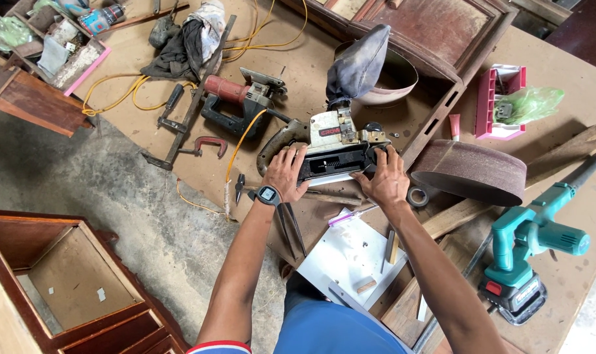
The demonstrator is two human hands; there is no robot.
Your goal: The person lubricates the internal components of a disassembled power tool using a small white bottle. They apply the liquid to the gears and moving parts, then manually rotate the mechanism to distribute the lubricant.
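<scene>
Both hands press on a belt sander (334, 147) lying near the middle of the bench (573, 92): left hand (286, 174) gripping its near-left edge, right hand (384, 180) clamped on its right end. No belt looks fitted yet; a loose brown sanding belt (472, 170) stands just right. Smaller: a teal cordless blower (531, 246), a red jigsaw (242, 98), a pink tray (498, 101) holding a green bag.
</scene>
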